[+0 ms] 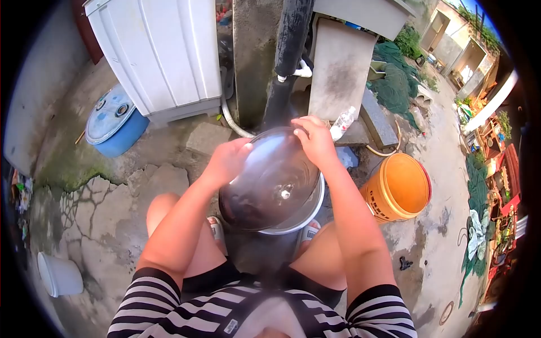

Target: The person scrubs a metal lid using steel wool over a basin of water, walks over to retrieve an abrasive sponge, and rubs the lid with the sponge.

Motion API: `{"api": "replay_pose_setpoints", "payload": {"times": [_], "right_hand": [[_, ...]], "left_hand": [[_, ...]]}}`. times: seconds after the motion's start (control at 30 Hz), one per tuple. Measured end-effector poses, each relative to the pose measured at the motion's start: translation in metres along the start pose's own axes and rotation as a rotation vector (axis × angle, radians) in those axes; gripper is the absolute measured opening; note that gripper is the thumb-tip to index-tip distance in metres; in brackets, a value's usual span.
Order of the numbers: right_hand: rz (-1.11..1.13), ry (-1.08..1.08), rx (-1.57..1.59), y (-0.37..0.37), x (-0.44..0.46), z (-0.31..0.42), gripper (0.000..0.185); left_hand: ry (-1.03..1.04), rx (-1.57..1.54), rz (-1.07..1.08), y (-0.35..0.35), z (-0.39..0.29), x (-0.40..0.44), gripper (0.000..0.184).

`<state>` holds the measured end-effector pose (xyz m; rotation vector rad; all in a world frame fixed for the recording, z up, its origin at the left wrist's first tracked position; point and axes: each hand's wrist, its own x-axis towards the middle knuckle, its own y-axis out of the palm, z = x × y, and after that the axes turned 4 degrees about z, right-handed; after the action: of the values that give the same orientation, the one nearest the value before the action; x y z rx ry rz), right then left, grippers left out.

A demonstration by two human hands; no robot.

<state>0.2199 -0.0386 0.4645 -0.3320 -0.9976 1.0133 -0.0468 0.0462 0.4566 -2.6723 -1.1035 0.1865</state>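
Observation:
A dark, shiny, wet-looking round wok [265,186] is tilted between my hands, with bright glare on its surface. My left hand [232,162] grips its left rim, thumb on top. At the upper right rim, my right hand [313,139] holds on with its fingers bent over the edge. Beneath the wok stands a white basin [319,204]; only its right and lower rim shows, and its contents are hidden. The basin is between my sandalled feet. A clear plastic bottle [342,124] stands just beyond my right hand.
An orange bucket [403,188] stands at the right. A blue barrel [117,121] and a white cabinet-like unit [158,56] are at the upper left, a white bucket [59,274] at the lower left. A black pipe [288,56] rises ahead; a hose [231,115] runs near its base.

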Motion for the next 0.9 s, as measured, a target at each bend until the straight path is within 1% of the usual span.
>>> {"api": "replay_pose_setpoints", "payload": {"times": [0.1, 0.13, 0.23, 0.27, 0.37, 0.4, 0.43, 0.5, 0.53, 0.63, 0.7, 0.73, 0.83, 0.9], "right_hand": [[0.137, 0.007, -0.172, -0.017, 0.000, -0.001, 0.015], [0.133, 0.054, -0.137, -0.021, 0.001, 0.006, 0.013], [0.085, 0.006, -0.102, -0.024, -0.001, 0.011, 0.014], [0.130, 0.010, -0.065, -0.025, -0.002, 0.013, 0.013], [0.030, -0.101, -0.024, -0.028, -0.005, 0.021, 0.017], [-0.048, -0.037, 0.066, -0.030, -0.006, 0.025, 0.019], [-0.051, 0.148, 0.146, -0.035, -0.004, 0.030, 0.019], [-0.169, 0.114, 0.055, -0.040, 0.001, 0.023, 0.016], [-0.146, 0.110, 0.065, -0.040, -0.001, 0.022, 0.016], [-0.074, 0.103, 0.089, -0.037, -0.005, 0.022, 0.015], [-0.023, 0.098, 0.109, -0.025, -0.008, 0.025, 0.014], [-0.080, 0.066, 0.107, -0.017, -0.009, 0.024, 0.013], [-0.018, 0.060, 0.060, -0.011, -0.010, 0.028, 0.013], [-0.064, -0.019, 0.046, -0.001, -0.012, 0.027, 0.012]], "left_hand": [[-0.012, -0.047, 0.022, 0.013, -0.005, 0.003, 0.033], [-0.002, -0.057, 0.020, 0.012, -0.009, 0.006, 0.033], [0.016, 0.316, -0.031, 0.018, -0.034, 0.009, 0.030], [0.161, 0.431, -0.095, 0.027, -0.045, 0.008, 0.027], [0.141, 0.677, -0.094, 0.045, -0.078, 0.006, 0.026], [0.197, 0.698, -0.078, 0.042, -0.077, 0.012, 0.026], [0.164, 0.664, -0.091, 0.040, -0.077, 0.014, 0.026], [0.106, 0.592, -0.120, 0.035, -0.077, 0.022, 0.026], [0.135, 0.573, -0.126, 0.029, -0.066, 0.026, 0.028], [0.004, 0.341, -0.064, 0.020, -0.046, 0.032, 0.029], [0.009, 0.254, -0.048, 0.020, -0.033, 0.035, 0.030], [0.010, 0.235, -0.047, 0.023, -0.033, 0.033, 0.030], [0.002, 0.152, -0.007, 0.026, -0.032, 0.034, 0.029], [-0.018, 0.112, 0.023, 0.026, -0.035, 0.035, 0.029]]}}
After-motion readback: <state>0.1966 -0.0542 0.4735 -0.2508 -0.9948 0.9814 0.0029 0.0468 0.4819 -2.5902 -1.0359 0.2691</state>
